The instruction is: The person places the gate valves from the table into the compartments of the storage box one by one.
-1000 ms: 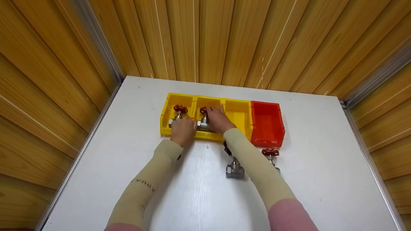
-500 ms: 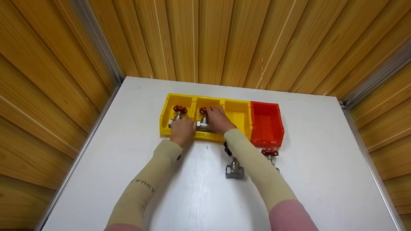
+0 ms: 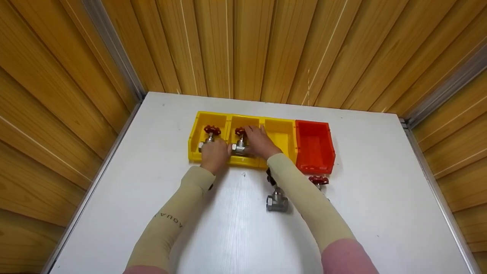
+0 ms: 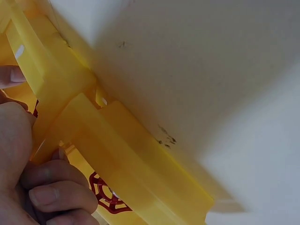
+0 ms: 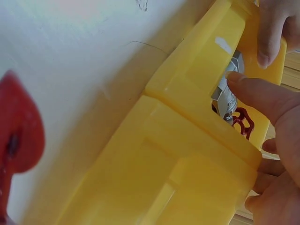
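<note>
Three joined yellow bins (image 3: 243, 161) stand in a row. My left hand (image 3: 215, 154) grips the wall between the first and second bins, fingers curled in the left wrist view. Beside it, a valve with a red handwheel (image 3: 212, 130) lies in the first bin, partly covered. A second valve (image 3: 239, 148) is in the middle bin, its wheel up toward the back. My right hand (image 3: 260, 141) holds the wall between the second and third bins; its thumb (image 5: 253, 91) is over that valve's body, and contact is unclear.
A red bin (image 3: 315, 148) adjoins the yellow row on the right. In front, on the white table (image 3: 228, 228), lie a valve with a dark handle (image 3: 277, 202) and a red-wheeled valve (image 3: 319, 180), both partly behind the right forearm. Wood-patterned panels (image 3: 251, 49) surround the table.
</note>
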Available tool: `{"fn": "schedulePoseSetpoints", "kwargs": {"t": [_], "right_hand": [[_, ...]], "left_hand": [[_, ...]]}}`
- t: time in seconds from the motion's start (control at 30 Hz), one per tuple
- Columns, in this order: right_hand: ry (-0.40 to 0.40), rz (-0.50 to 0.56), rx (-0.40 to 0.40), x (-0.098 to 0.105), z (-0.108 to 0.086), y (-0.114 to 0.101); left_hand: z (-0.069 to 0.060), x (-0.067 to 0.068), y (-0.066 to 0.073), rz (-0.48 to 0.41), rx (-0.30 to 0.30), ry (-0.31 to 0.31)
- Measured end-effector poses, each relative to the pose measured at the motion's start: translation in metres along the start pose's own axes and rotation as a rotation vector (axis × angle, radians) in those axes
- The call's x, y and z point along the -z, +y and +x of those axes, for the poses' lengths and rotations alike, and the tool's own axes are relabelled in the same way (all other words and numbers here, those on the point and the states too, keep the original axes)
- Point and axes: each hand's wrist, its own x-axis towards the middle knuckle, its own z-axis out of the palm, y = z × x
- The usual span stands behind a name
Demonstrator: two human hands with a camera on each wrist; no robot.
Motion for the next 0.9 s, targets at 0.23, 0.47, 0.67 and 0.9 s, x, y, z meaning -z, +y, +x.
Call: {"fn": "schedulePoseSetpoints", "kwargs": {"t": [0.23, 0.47, 0.67, 0.9], "right_hand": [[0.000, 0.011, -0.012, 0.002, -0.002, -0.003], [0.010, 0.036, -0.019, 0.004, -0.006, -0.004], [0.013, 0.068, -0.042, 0.006, -0.010, -0.003], [0.034, 0.107, -0.039, 0.009, -0.014, -0.004]], "left_hand": [[0.000, 0.000, -0.002, 0.000, -0.006, 0.007], [0.001, -0.001, -0.002, 0.003, -0.018, 0.024], [0.002, -0.001, -0.002, -0.007, -0.016, 0.013], [0.003, -0.002, -0.003, -0.039, -0.015, 0.010]]}}
